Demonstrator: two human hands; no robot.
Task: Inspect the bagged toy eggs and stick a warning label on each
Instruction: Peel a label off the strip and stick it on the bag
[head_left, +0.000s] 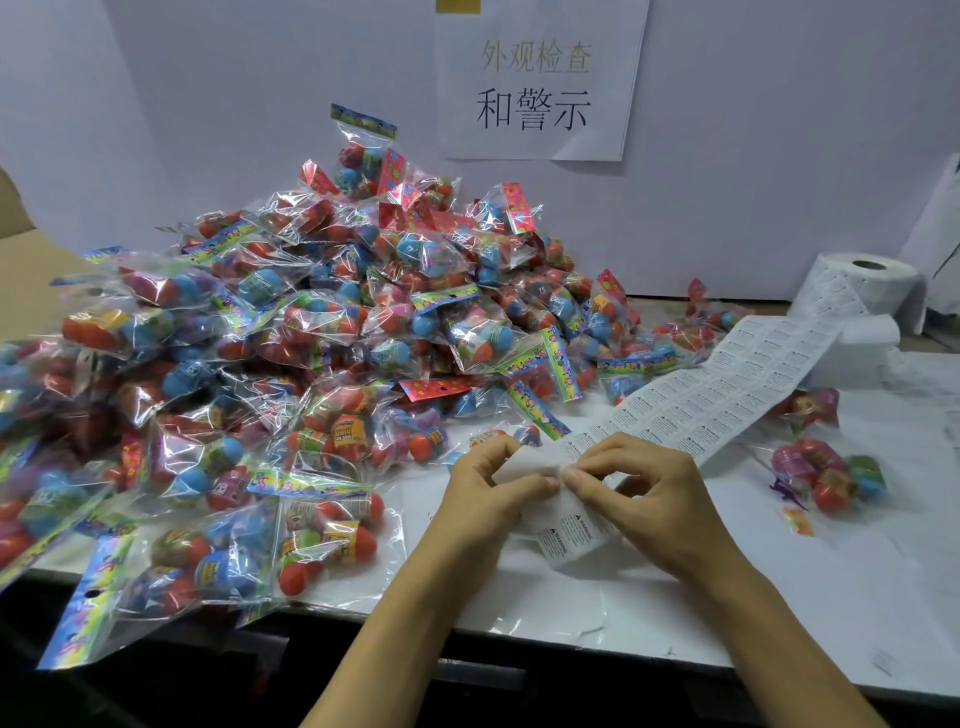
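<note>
Label strip: the strip of warning labels (717, 395) runs as a long band from the roll (857, 288) at the table's back right corner, diagonally toward the front edge, ending between the hands.
Left hand: the left hand (488, 493) pinches the strip's blank near end between thumb and fingers.
Right hand: the right hand (639, 493) pinches at the same spot, fingertips touching the left's, apparently peeling a label.
Bagged eggs: the pile of bagged toy eggs (311, 338) fills the table's left half, back to the wall.
Nearest bag: one bag (327, 535) lies just left of the left hand, near the front edge, so that hand is nearer.
Labelled side: a few bags (826, 478) lie right of the right hand.
Open room: bare table (779, 597) lies in front of and right of the hands.
</note>
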